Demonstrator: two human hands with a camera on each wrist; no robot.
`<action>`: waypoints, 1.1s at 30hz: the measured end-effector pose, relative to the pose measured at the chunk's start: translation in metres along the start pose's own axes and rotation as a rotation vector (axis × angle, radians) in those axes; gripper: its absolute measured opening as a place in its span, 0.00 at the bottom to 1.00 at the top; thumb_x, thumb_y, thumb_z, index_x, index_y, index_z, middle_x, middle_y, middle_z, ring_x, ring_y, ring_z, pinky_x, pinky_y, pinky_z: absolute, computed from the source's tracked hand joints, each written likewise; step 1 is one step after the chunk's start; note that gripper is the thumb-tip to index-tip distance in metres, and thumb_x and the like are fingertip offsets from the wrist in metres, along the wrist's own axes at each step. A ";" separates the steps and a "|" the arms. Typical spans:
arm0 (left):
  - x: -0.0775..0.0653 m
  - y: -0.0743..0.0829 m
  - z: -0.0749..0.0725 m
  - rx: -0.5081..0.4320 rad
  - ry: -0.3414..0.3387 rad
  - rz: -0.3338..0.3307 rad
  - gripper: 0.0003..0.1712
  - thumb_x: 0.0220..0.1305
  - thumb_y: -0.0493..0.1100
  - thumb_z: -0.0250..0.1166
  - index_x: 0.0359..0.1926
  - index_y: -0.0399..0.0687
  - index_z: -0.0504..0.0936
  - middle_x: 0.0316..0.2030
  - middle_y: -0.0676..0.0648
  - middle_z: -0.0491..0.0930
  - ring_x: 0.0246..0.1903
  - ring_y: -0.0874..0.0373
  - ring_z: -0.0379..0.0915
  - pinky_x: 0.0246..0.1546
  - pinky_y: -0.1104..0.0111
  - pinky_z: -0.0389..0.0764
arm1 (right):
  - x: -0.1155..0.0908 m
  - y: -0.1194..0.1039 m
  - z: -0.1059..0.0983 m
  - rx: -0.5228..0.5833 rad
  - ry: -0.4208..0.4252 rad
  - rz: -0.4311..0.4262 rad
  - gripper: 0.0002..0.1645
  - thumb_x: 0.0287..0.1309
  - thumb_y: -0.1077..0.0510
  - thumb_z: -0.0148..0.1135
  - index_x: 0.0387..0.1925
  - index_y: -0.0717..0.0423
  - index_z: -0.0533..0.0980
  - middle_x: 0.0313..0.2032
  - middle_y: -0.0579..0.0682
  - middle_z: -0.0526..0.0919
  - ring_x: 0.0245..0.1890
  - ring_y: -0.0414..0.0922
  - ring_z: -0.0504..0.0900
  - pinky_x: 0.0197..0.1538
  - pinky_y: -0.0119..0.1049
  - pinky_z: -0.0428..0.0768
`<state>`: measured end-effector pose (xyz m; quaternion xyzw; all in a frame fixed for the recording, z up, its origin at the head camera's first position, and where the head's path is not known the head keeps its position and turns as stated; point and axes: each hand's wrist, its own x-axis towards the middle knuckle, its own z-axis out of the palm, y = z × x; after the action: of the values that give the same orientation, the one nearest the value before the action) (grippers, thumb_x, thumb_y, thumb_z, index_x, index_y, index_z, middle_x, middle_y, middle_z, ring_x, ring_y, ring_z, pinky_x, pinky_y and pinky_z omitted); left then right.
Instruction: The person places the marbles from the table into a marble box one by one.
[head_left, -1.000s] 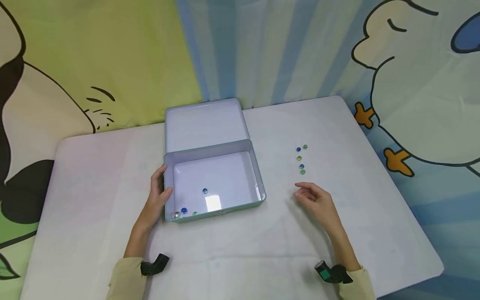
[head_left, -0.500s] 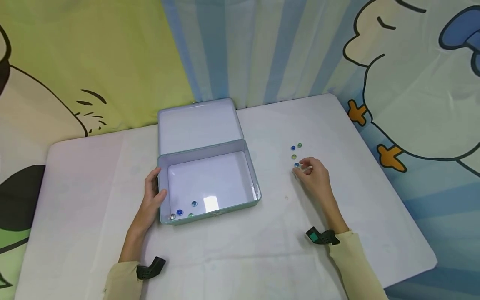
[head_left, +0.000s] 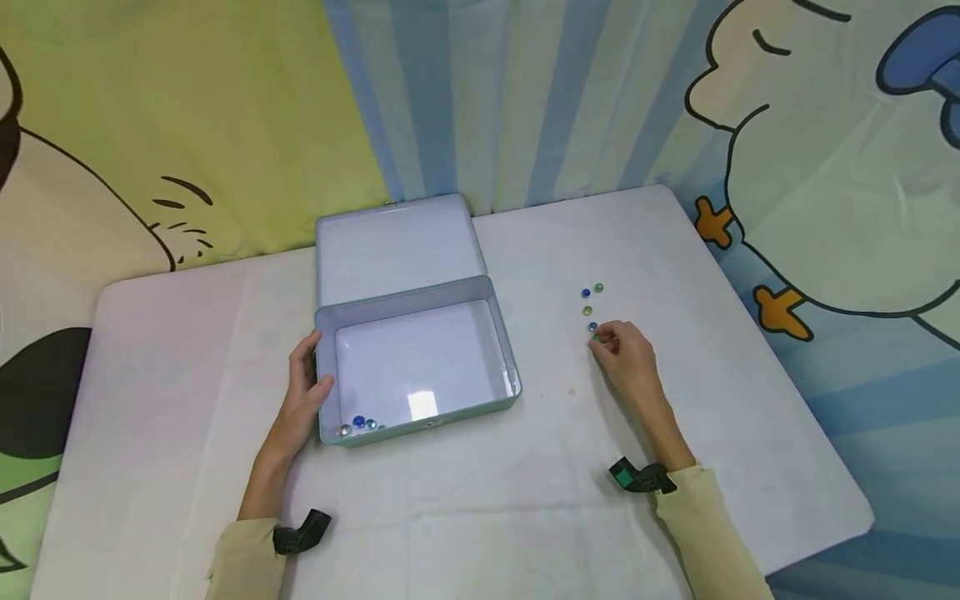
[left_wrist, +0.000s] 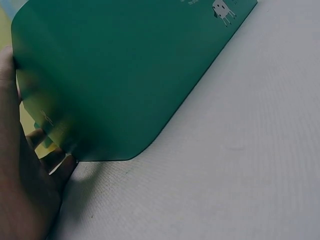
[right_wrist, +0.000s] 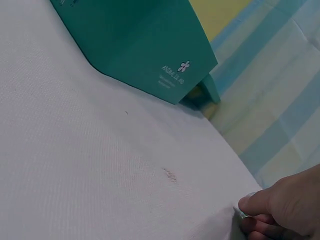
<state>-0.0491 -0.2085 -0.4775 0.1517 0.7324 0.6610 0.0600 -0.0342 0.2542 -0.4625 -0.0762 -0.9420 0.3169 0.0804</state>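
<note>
In the head view a green metal tin box [head_left: 420, 421] lies with its white inside facing up. My left hand [head_left: 298, 408] grips its left wall, thumb over the rim and fingers outside. Glass marbles sit in the box's front left corner: a clear one [head_left: 345, 430], a dark blue one [head_left: 358, 422], a light blue one [head_left: 371, 424] and a partly hidden green one. To the right of the box, my right hand [head_left: 628, 358] pinches a green marble [head_left: 597, 337] at the table surface. Just beyond its fingertips lies a blue marble [head_left: 592, 327].
Farther back on the white table [head_left: 450, 533] are a yellow-green marble [head_left: 587, 311], a dark blue marble [head_left: 586, 293] and a green marble [head_left: 598, 287]. The opened lid [head_left: 397, 250] lies behind the box. A printed curtain [head_left: 495, 100] hangs along the table's back edge.
My right hand has moved forward and taken the nearest green marble between thumb and fingers. Inside the box, the light blue marble has rolled to the front left corner. My left hand keeps its grip.
</note>
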 end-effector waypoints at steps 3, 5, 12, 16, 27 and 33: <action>0.001 0.000 0.000 -0.010 -0.006 0.012 0.35 0.65 0.38 0.46 0.69 0.54 0.42 0.71 0.47 0.34 0.71 0.60 0.24 0.65 0.75 0.35 | -0.005 -0.005 -0.004 0.017 0.001 -0.005 0.12 0.57 0.59 0.60 0.41 0.62 0.75 0.35 0.56 0.79 0.33 0.48 0.77 0.36 0.35 0.74; 0.001 0.001 -0.001 -0.021 -0.011 0.022 0.35 0.65 0.37 0.46 0.69 0.53 0.42 0.71 0.47 0.34 0.71 0.59 0.24 0.65 0.76 0.35 | -0.010 -0.011 -0.008 0.048 -0.003 -0.018 0.13 0.58 0.58 0.58 0.42 0.61 0.74 0.36 0.56 0.80 0.32 0.47 0.78 0.34 0.31 0.74; 0.001 0.003 -0.003 -0.016 -0.002 0.008 0.35 0.65 0.38 0.46 0.69 0.55 0.42 0.71 0.46 0.34 0.71 0.59 0.23 0.67 0.64 0.29 | -0.018 -0.044 -0.022 0.243 -0.001 -0.229 0.13 0.59 0.62 0.56 0.44 0.62 0.70 0.33 0.56 0.83 0.28 0.45 0.82 0.31 0.22 0.74; 0.002 0.003 -0.003 -0.023 0.012 0.007 0.35 0.65 0.39 0.47 0.69 0.54 0.43 0.71 0.47 0.35 0.71 0.58 0.23 0.67 0.58 0.27 | -0.019 -0.069 -0.026 0.312 -0.066 -0.305 0.13 0.56 0.62 0.58 0.44 0.60 0.71 0.34 0.53 0.82 0.29 0.43 0.82 0.32 0.26 0.75; 0.002 -0.001 -0.001 -0.006 0.019 -0.012 0.35 0.65 0.40 0.48 0.69 0.55 0.44 0.71 0.47 0.35 0.71 0.55 0.22 0.67 0.53 0.26 | -0.013 -0.123 -0.016 0.336 -0.263 -0.411 0.16 0.56 0.59 0.61 0.47 0.55 0.76 0.34 0.46 0.81 0.30 0.36 0.78 0.37 0.28 0.77; 0.001 0.000 0.001 -0.002 0.017 -0.024 0.36 0.64 0.39 0.48 0.69 0.56 0.43 0.71 0.48 0.34 0.71 0.54 0.21 0.67 0.51 0.25 | -0.003 -0.141 0.001 0.267 -0.399 -0.554 0.17 0.58 0.59 0.58 0.50 0.51 0.78 0.33 0.46 0.79 0.30 0.36 0.76 0.35 0.27 0.76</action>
<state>-0.0502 -0.2071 -0.4771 0.1375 0.7340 0.6622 0.0619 -0.0448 0.1417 -0.3779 0.2563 -0.8744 0.4118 -0.0129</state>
